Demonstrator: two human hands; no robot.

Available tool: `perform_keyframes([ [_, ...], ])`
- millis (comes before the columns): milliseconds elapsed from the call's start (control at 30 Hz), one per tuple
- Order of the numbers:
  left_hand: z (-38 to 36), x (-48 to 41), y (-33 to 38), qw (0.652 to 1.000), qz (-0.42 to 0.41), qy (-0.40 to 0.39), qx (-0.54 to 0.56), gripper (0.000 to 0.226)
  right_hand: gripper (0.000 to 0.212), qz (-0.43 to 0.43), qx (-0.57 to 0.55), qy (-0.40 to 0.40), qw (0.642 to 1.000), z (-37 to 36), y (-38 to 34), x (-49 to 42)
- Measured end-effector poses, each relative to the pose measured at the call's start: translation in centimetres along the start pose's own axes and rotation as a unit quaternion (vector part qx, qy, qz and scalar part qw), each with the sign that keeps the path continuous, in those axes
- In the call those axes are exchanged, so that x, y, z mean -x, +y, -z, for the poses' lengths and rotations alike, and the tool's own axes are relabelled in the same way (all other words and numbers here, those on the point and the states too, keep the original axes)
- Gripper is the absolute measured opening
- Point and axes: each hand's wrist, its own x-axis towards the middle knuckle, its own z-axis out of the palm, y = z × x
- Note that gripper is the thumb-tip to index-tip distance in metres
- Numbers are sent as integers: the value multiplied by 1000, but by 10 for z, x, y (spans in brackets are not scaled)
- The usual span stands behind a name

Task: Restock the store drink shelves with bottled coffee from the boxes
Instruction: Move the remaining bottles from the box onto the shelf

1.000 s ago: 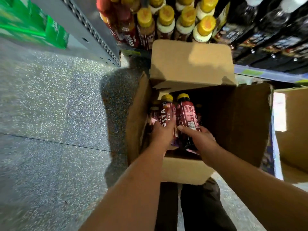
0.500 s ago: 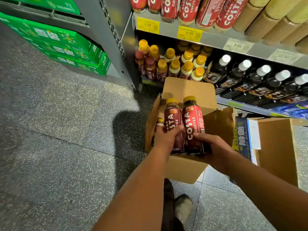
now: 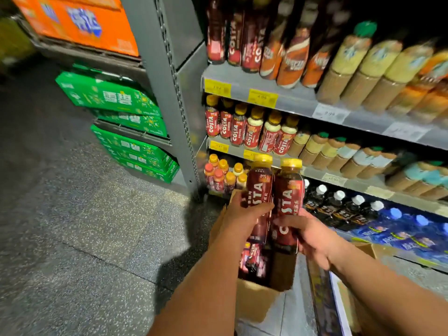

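Right now each hand has hold of one coffee bottle, and the two bottles stand upright side by side, touching, above the open cardboard box (image 3: 257,304) on the floor. The left hand (image 3: 238,218) curls its fingers round the lower half of the left bottle (image 3: 258,187). The right hand (image 3: 312,235) clasps the right bottle (image 3: 288,195) low on its body, with the fingers wrapped across the label. Both bottles have dark red labels with white lettering and yellow caps. Below the hands, more bottles in the box (image 3: 253,260) of the same red kind show at its left side, too blurred to count.

Beyond the hands stands the shelf unit. Its middle shelf carries a row of red coffee bottles (image 3: 244,128) at the left end, with tan bottles (image 3: 339,151) to their right. The lowest shelf holds small bottles with orange and yellow caps (image 3: 223,174) at the left, then black bottles with white caps (image 3: 339,207), then blue packs (image 3: 407,231) farther right. Tall dark red bottles (image 3: 232,32) fill the left of the top shelf. Yellow price tags (image 3: 262,96) sit on the shelf edges.

A grey metal post (image 3: 167,93) closes the unit on the left. Left of it, green cartons (image 3: 109,97) are stacked in layers under an orange carton (image 3: 80,23). The floor (image 3: 84,226) is speckled grey. A second box (image 3: 356,309) stands at the near right, partly hidden by the right arm.
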Motion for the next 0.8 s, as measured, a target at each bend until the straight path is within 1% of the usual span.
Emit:
perform_keyframes([
  [33,-2,7,17,1000,-24,3,3,67,40,22,-5,-4,1000,-4,-16,9],
  [67,-4,17,36,999,-48,0,20,64,40,40,1,3,999,-8,-31,18],
  [133,-9,31,70,994,-92,-21,59,51,39,68,39,36,996,-12,-61,35],
  [167,-12,40,87,990,-114,-35,71,49,38,81,49,48,994,-15,-76,44],
  [233,-17,55,119,984,-152,-34,85,57,36,107,49,61,991,-20,-104,62],
  [300,-21,72,149,979,-183,-24,89,57,36,134,49,76,987,-27,-129,81],
  [400,-22,102,187,970,-227,-20,89,58,42,172,50,80,981,-38,-160,110],
  [500,-19,132,215,958,-273,-27,86,56,40,208,65,82,972,-47,-185,137],
  [567,-15,152,231,950,-299,-33,83,59,38,233,73,83,966,-54,-199,154],
  [700,-6,192,261,939,-335,-25,75,63,39,275,102,72,953,-72,-225,185],
  [800,3,216,278,928,-366,-14,74,62,40,295,100,72,948,-88,-243,200],
])
